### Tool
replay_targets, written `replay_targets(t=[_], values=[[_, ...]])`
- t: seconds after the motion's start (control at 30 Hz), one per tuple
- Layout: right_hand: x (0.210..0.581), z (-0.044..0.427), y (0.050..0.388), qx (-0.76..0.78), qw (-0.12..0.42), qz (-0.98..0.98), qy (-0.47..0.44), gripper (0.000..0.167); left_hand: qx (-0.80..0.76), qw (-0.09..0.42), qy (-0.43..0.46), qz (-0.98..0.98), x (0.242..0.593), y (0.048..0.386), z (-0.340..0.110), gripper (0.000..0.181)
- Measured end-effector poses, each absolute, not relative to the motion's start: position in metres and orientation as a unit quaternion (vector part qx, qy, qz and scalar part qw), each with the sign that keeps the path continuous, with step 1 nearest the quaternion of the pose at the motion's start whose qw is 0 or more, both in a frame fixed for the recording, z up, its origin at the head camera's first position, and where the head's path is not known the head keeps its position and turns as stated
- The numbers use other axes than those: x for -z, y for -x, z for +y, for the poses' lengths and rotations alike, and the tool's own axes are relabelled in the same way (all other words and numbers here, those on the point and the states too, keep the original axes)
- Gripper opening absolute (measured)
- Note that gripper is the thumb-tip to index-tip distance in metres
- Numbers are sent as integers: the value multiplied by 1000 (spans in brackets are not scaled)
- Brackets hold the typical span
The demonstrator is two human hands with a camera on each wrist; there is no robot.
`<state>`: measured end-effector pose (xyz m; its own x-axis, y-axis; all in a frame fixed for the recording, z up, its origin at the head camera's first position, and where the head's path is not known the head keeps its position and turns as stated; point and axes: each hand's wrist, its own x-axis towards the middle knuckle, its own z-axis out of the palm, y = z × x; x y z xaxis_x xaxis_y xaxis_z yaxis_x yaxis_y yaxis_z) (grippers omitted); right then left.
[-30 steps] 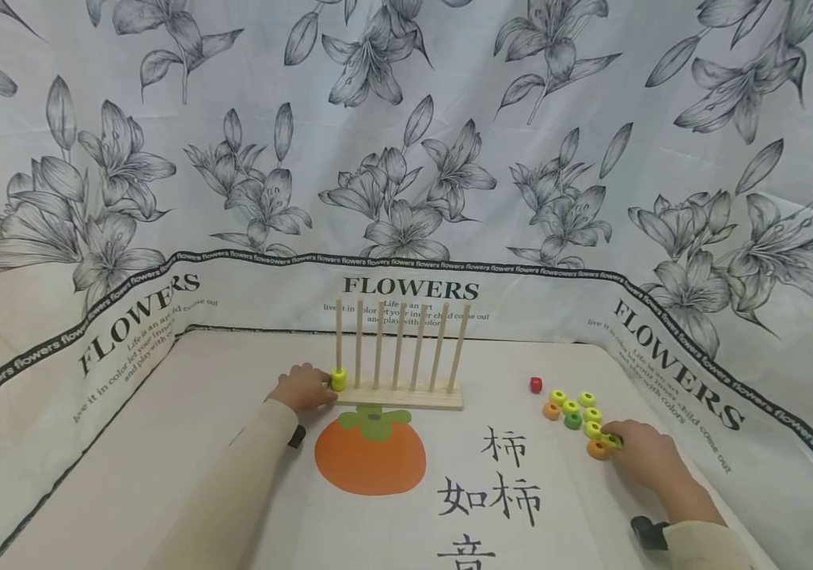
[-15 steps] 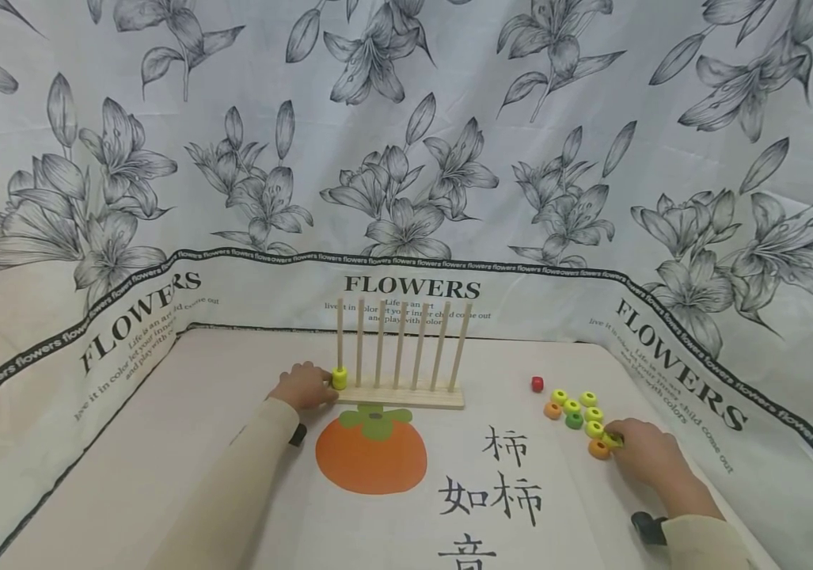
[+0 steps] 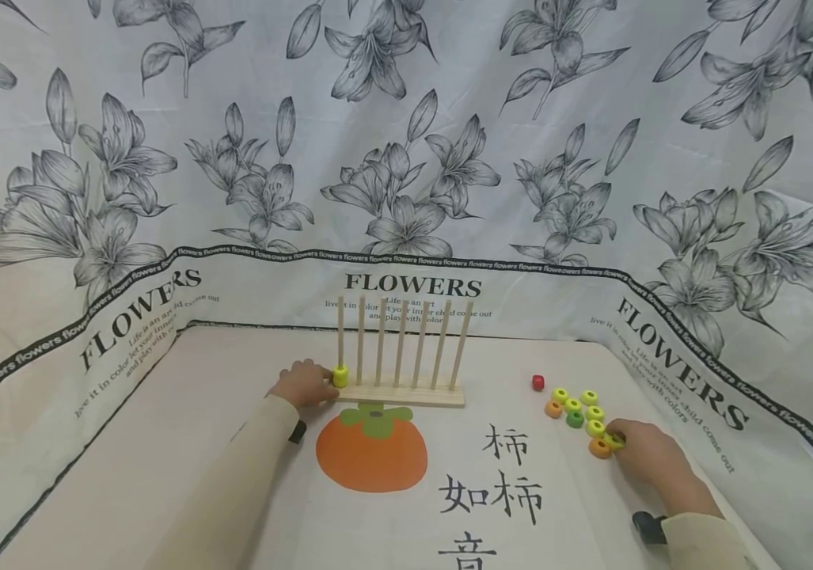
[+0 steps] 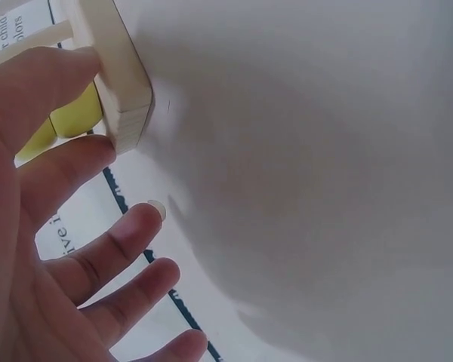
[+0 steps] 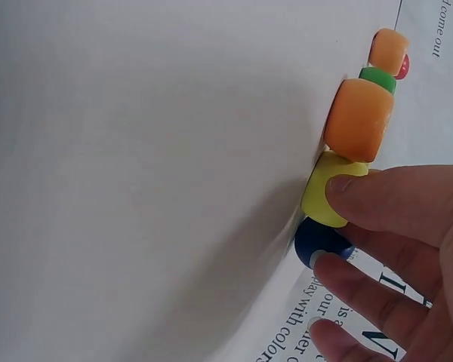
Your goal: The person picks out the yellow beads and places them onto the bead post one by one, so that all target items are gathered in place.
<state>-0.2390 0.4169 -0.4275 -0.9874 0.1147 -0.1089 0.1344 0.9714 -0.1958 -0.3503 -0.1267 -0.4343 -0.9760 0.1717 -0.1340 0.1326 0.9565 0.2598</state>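
Right grip (image 3: 648, 455) had yellow barrel-shaped bead (image 5: 317, 196) pinched, right side of desk (image 3: 164, 404), round orange bead (image 5: 359, 121) and dark-blue bead (image 5: 321, 240) kinda crowding it. Left grip (image 3: 304, 384) pinched pale wooden seven-peg rack (image 3: 406, 394) by bead-loaded end.

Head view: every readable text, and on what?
"FLOWERS": wall cloth, three times.
"flowers", repeated: its black border.
"Life is an art live it in color let your inner child come out and play with colors": beneath FLOWERS; small, partly blurred.
"柿", "如柿", "音": tablecloth; last cut off by frame.
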Motion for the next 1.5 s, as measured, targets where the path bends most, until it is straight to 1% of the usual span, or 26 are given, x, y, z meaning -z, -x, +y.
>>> replay_targets(t=[0.3,0.53,0.87,1.03,1.2,1.5], values=[[424,416,238,100,49,992,-51,30,-118,73,-85,987,441,354,-132,62],[421,417,238,107,54,991,-52,34,-126,70,-82,986,439,356,-132,59],[407,407,242,124,38,991,-29,39,-108,66,-88,988,434,354,-130,58],[400,399,244,143,28,989,-18,39,-113,69,-89,987,439,356,-132,58],[397,387,248,169,33,985,-14,39,-113,77,-88,987,441,357,-132,58],[381,362,260,174,10,985,6,39,-117,56,-82,988,437,354,-129,53]])
